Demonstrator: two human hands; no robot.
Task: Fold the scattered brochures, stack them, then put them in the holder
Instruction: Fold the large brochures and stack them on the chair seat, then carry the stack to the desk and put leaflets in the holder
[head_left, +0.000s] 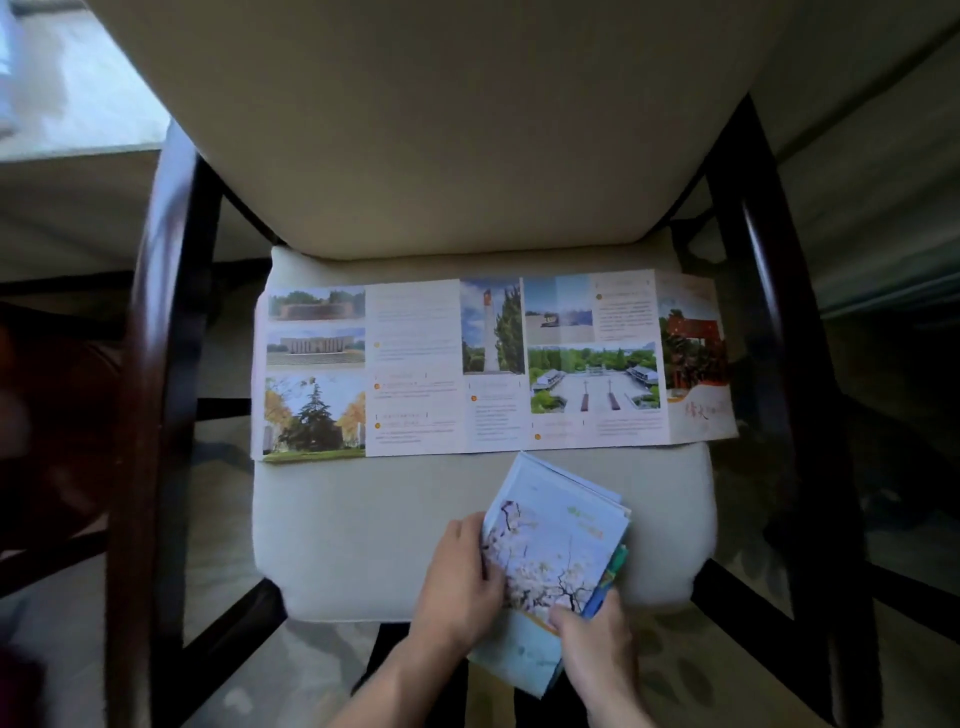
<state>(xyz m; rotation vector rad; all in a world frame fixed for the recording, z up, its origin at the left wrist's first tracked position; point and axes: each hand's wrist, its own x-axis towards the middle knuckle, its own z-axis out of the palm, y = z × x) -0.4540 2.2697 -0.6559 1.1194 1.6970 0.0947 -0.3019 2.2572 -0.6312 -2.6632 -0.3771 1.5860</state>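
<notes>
Here, both hands, left hand (460, 587) and right hand (597, 642), grip a folded brochure stack (550, 551) at the chair cushion's (353, 519) near edge. Just beyond lies the unfolded brochure (488, 364), long axis left-to-right, roughly equally near either hand.

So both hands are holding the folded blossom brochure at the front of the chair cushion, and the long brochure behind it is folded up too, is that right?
Not quite. In the head view the long brochure lies fully unfolded, spread flat across the chair cushion. The rest stands: the left hand and right hand both hold the folded blossom brochure at the front.
</notes>
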